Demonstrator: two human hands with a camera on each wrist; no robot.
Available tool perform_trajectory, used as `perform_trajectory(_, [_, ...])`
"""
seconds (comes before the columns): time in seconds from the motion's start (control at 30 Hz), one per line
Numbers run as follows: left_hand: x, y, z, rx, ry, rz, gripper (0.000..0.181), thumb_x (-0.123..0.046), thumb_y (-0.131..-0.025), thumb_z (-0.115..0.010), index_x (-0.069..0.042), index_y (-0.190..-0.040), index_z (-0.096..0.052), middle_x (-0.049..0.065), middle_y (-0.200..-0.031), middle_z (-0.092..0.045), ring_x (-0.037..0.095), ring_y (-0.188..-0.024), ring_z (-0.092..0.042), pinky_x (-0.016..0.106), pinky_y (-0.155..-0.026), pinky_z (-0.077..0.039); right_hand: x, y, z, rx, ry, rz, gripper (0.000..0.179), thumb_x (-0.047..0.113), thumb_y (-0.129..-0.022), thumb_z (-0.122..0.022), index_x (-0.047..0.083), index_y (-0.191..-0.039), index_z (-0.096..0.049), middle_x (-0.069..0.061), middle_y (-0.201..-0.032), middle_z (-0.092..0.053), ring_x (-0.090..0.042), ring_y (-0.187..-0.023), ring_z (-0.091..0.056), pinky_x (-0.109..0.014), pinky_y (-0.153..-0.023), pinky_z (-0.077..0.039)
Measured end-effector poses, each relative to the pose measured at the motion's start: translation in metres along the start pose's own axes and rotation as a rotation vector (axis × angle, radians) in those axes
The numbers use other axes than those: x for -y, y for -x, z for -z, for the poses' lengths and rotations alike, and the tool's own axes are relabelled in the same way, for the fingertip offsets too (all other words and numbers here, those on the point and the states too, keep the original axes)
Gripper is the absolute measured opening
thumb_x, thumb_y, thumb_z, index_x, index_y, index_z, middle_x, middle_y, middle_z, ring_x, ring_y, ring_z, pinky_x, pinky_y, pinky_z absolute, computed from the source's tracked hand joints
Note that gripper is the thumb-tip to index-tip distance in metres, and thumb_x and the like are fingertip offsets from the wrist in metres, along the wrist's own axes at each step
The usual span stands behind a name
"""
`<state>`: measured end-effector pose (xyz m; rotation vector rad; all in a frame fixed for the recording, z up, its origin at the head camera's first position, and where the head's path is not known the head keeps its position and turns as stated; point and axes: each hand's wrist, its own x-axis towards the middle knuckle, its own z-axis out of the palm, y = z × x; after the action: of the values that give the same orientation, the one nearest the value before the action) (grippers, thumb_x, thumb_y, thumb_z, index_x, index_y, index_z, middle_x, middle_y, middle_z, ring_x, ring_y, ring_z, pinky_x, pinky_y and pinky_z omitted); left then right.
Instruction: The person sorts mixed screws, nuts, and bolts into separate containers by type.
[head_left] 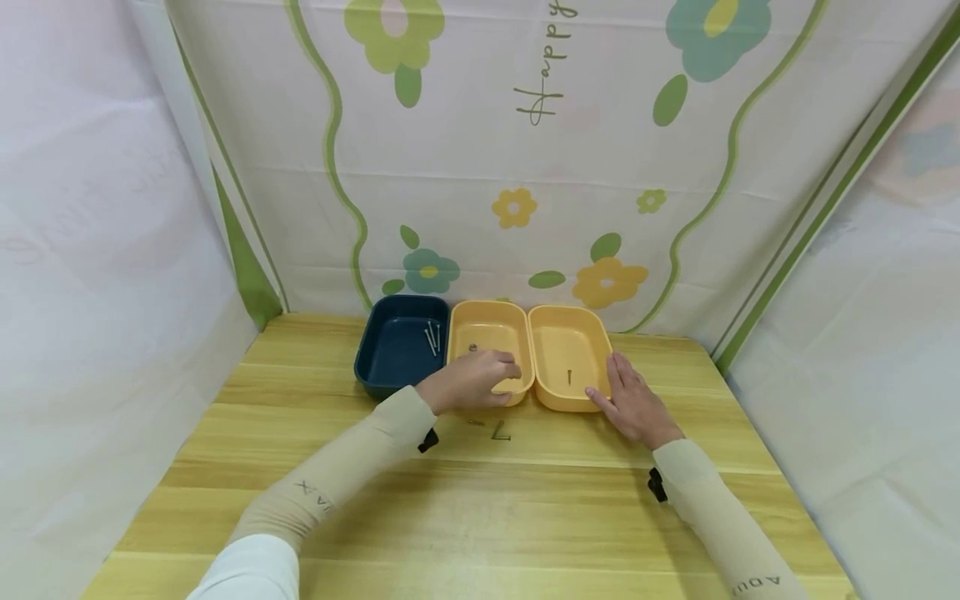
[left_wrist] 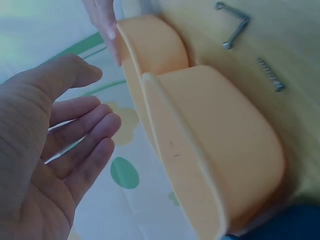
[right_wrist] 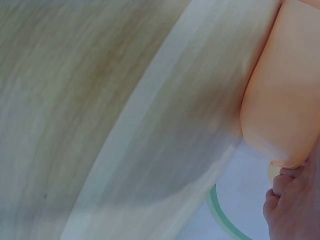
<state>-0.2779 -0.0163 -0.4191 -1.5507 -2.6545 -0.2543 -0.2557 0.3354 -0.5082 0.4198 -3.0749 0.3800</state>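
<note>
My left hand (head_left: 474, 379) is over the middle yellow tray (head_left: 491, 308), its fingers loosely bent. In the left wrist view the left hand (left_wrist: 65, 120) has nothing between thumb and fingers. My right hand (head_left: 633, 407) rests against the right yellow tray (head_left: 570, 317), thumb at the near right corner and fingers along the right side. One screw (head_left: 569, 377) lies in that right tray. A small nut-like metal piece (head_left: 472, 347) is in the middle tray. On the table before the trays lie a short screw (left_wrist: 270, 75) and two longer screws (left_wrist: 235, 35) forming a V.
A dark blue tray (head_left: 386, 321) stands left of the yellow ones, with several long screws (head_left: 432, 337) inside. The trays stand side by side on a wooden table (head_left: 480, 517), close to a flower-printed cloth (head_left: 465, 150) behind. White cloth also hangs at both sides.
</note>
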Motion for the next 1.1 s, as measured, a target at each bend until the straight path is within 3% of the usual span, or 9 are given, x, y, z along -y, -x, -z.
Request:
perform_trajectory(0.3, [0.000, 0.036, -0.017, 0.026, 0.049, 0.006, 0.024, -0.018, -0.095, -0.077, -0.005, -0.115, -0.077, 0.011, -0.111, -0.077, 0.016, -0.093, -0.071, 0.027, -0.083, -0.061, 0.000, 0.001, 0.002, 0.005, -0.012, -0.003, 0.092, 0.057, -0.111, -0.037, -0.010, -0.165, -0.004, -0.031, -0.175, -0.003, -0.049, -0.163, -0.007, -0.065, -0.129, -0.015])
perform_trajectory(0.47, [0.001, 0.049, -0.028, 0.044, 0.078, 0.031, 0.020, -0.017, -0.095, -0.077, -0.004, -0.110, -0.077, 0.011, -0.103, -0.076, 0.012, -0.081, -0.062, 0.025, -0.074, -0.057, 0.001, 0.001, 0.002, 0.004, -0.009, -0.003, 0.092, 0.057, -0.111, -0.037, -0.010, -0.165, -0.004, -0.031, -0.174, -0.004, -0.049, -0.163, -0.008, -0.066, -0.129, -0.015])
perform_trajectory(0.63, [0.007, 0.057, -0.039, 0.048, 0.110, 0.050, 0.017, -0.017, -0.095, -0.078, -0.005, -0.107, -0.075, 0.009, -0.096, -0.074, 0.009, -0.076, -0.057, 0.022, -0.067, -0.050, 0.002, 0.001, 0.002, 0.007, -0.011, 0.000, 0.093, 0.057, -0.111, -0.037, -0.010, -0.165, -0.004, -0.031, -0.175, -0.003, -0.049, -0.163, -0.007, -0.066, -0.129, -0.015])
perform_trajectory(0.87, [0.014, 0.064, -0.056, 0.045, 0.196, 0.095, 0.012, -0.010, -0.094, -0.076, -0.005, -0.105, -0.076, 0.008, -0.099, -0.075, 0.016, -0.086, -0.069, 0.023, -0.073, -0.055, 0.002, 0.003, 0.003, 0.012, -0.012, -0.001, 0.092, 0.057, -0.111, -0.037, -0.010, -0.165, -0.004, -0.032, -0.174, -0.003, -0.049, -0.163, -0.007, -0.066, -0.129, -0.015])
perform_trajectory(1.1, [0.015, 0.064, -0.069, 0.042, 0.145, 0.105, 0.014, -0.011, -0.095, -0.075, -0.007, -0.108, -0.077, 0.005, -0.104, -0.075, 0.012, -0.089, -0.068, 0.025, -0.077, -0.058, 0.002, 0.001, 0.002, 0.009, -0.011, 0.000, 0.092, 0.057, -0.111, -0.037, -0.010, -0.165, -0.004, -0.032, -0.174, -0.004, -0.049, -0.162, -0.007, -0.066, -0.129, -0.015])
